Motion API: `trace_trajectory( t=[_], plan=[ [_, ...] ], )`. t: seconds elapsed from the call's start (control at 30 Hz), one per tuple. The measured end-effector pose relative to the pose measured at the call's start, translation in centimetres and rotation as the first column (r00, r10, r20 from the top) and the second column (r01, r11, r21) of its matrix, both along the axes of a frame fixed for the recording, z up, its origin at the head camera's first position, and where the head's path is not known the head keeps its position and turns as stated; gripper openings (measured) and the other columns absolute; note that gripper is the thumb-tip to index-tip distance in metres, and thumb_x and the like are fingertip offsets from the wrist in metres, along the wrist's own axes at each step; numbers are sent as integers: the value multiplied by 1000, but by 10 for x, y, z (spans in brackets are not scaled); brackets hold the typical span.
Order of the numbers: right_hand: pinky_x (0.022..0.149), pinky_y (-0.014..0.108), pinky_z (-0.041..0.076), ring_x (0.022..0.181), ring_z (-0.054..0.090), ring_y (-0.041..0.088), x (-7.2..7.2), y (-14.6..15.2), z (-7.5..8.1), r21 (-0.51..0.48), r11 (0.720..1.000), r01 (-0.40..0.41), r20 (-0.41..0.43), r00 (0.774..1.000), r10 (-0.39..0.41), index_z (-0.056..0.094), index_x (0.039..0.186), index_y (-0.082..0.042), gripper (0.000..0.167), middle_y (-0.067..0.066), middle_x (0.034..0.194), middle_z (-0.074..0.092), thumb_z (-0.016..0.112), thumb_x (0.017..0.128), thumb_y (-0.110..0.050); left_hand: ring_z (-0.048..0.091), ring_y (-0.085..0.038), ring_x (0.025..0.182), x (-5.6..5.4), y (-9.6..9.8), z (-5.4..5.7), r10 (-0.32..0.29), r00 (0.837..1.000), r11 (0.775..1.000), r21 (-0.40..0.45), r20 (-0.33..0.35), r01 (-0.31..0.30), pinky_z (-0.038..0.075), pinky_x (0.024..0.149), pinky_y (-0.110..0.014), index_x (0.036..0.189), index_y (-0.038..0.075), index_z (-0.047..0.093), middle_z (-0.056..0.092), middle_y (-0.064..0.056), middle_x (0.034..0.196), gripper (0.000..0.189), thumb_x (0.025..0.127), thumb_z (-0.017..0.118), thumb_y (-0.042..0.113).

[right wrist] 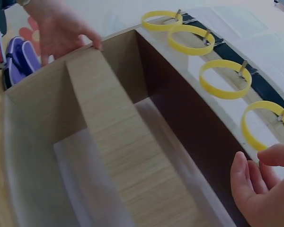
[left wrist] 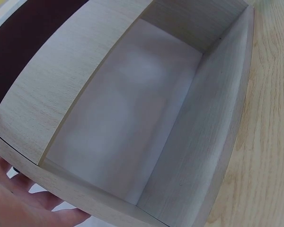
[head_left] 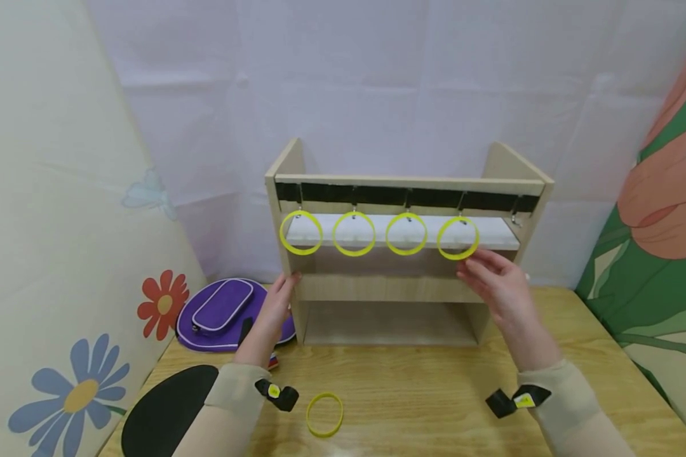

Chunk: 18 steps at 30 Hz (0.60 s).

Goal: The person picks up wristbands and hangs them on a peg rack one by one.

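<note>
Several yellow rings hang in a row from small metal hooks on a black strip along the front of a wooden shelf unit. My right hand is at the lower edge of the rightmost hanging ring. In the right wrist view, its thumb and index finger are apart, with the fingertip close under that ring; contact is hard to tell. At the unit's left side panel, my left hand holds the edge, thumb at the front and fingers on the outer face.
Another yellow ring lies on the wooden table in front of the unit. A bare hook is at the strip's right end. To the left are a purple case and a black rounded object.
</note>
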State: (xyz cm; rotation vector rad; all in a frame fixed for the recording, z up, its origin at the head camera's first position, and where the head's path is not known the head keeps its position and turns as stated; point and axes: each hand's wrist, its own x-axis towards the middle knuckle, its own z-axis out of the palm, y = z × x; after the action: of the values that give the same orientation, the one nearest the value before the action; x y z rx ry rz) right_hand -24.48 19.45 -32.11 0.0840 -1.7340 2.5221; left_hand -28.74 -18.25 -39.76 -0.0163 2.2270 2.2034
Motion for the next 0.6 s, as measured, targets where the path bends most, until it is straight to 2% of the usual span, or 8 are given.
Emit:
trace_trajectory(
  t=[0.1, 0.23, 0.4, 0.6],
  plan=[
    [78, 22, 58, 82, 70, 8, 0, -6, -13, 43, 999, -13, -18, 1000, 14, 67, 100, -13, 20, -3, 86, 72, 57, 96, 4, 38, -30, 134, 0, -1, 0, 2, 1000, 1000, -5, 2, -1, 29, 114, -60, 150, 9, 34, 41, -22, 147, 53, 104, 38, 35],
    [78, 22, 57, 81, 69, 7, 3, -15, -30, 97, 995, -30, -9, 999, 31, 59, 112, -1, 19, -4, 84, 71, 53, 96, 7, 40, -30, 131, -1, 0, -1, 10, 1000, 1000, -3, 2, -10, 31, 113, -59, 148, 8, 36, 43, -22, 145, 51, 104, 38, 34],
    [79, 22, 57, 82, 69, 7, 5, -28, -48, 152, 986, -71, 25, 997, 68, 46, 129, 16, 35, -5, 87, 69, 52, 96, 8, 40, -30, 132, -1, 1, -1, 8, 1000, 1000, 8, -2, -8, 30, 113, -59, 147, 9, 37, 42, -21, 146, 50, 103, 38, 33],
    [78, 24, 57, 82, 67, 8, 8, -54, -75, 259, 955, -142, 71, 989, 127, 45, 132, 19, 41, -1, 91, 68, 56, 94, 6, 39, -30, 132, -2, 2, -1, 14, 1000, 1000, 8, 2, -14, 29, 114, -59, 147, 8, 35, 41, -21, 146, 51, 103, 38, 33]
  ],
)
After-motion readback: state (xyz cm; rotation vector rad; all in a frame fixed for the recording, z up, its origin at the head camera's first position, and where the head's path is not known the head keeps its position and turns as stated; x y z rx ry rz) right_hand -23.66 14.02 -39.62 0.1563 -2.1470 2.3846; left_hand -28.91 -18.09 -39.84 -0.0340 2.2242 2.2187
